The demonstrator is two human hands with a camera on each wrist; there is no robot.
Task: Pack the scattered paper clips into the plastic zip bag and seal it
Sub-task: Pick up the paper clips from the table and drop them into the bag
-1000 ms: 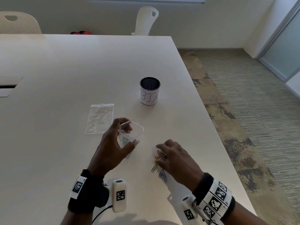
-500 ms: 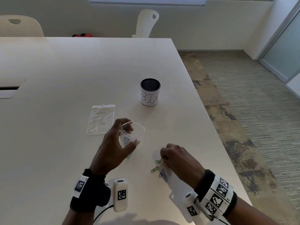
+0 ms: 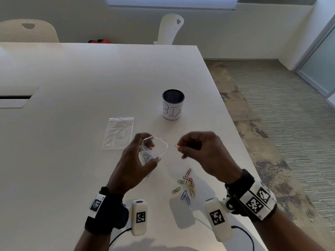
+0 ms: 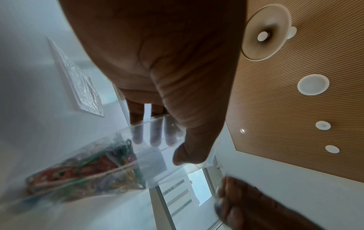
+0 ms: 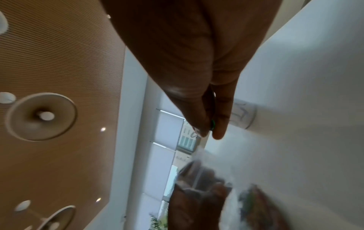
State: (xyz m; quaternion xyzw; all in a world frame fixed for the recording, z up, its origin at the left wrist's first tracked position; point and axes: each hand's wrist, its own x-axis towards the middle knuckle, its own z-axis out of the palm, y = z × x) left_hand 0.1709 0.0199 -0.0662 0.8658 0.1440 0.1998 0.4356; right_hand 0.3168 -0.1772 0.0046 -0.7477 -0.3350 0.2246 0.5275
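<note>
My left hand [image 3: 134,165] grips the zip bag [image 3: 154,149], mouth open, clips inside. Just right of the bag, my right hand [image 3: 204,151] pinches a paper clip [image 3: 177,146]. Nearer me than the bag, loose clips [image 3: 186,185] lie on the bench [image 3: 72,160].

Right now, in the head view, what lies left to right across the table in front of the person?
Flat spare zip bag → left hand holding the open zip bag → right hand pinching paper clips.
</note>
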